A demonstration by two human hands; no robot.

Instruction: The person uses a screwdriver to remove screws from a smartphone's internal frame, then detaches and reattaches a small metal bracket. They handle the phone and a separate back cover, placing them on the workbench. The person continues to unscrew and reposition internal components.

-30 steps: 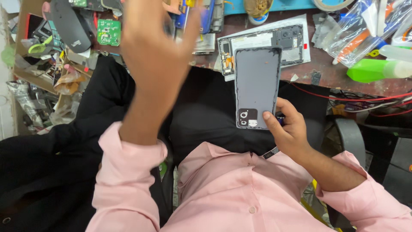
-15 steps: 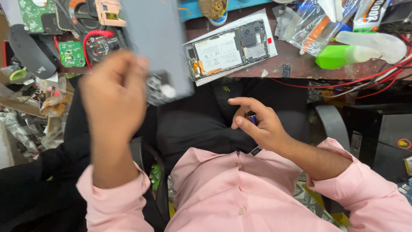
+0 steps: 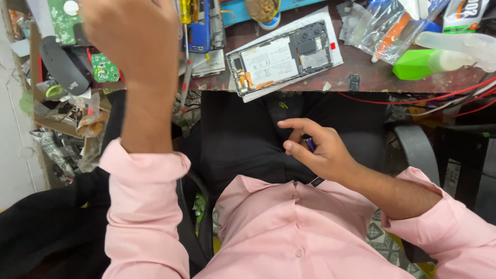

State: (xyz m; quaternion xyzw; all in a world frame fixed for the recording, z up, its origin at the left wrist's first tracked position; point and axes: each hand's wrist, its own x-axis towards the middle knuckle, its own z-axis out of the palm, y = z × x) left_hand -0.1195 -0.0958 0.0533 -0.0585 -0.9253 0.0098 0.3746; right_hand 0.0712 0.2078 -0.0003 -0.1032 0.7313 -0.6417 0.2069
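Fingers (image 3: 297, 135) of the right hand (image 3: 323, 155) curl loosely over the lap, the forefinger stretched toward the left, the thumb and the others closed round a small dark blue tool (image 3: 308, 143) of which only the tip shows. That hand hangs above the black trousers (image 3: 243, 139), just below the near edge of the worn brown wooden bench (image 3: 372, 77).

Left hand (image 3: 132, 39) is raised close to the camera, its back turned this way; whether its fingers are spread or gripping anything I cannot tell, since they are cut off at the top of the frame. Half a second ago a grey phone back cover stood in that hand against the bench; it is no longer in sight. The right hand has barely moved.

On the bench, beyond the right hand and well apart from it, lies the opened smartphone with its white battery and dark circuit board showing (image 3: 284, 57), resting on a white sheet, one corner close to the bench edge. Right of it sit a green plastic spray bottle (image 3: 429, 59) on its side and clear bags of parts (image 3: 382, 26). Red wires (image 3: 439, 98) trail along the bench edge. Left of the phone lie a blue-handled tool cluster (image 3: 201, 26) and small green circuit boards (image 3: 105, 67) among crowded clutter. Open room lies over the lap, between the chair's grey armrest (image 3: 413, 150) and the raised pink sleeve (image 3: 144, 206).
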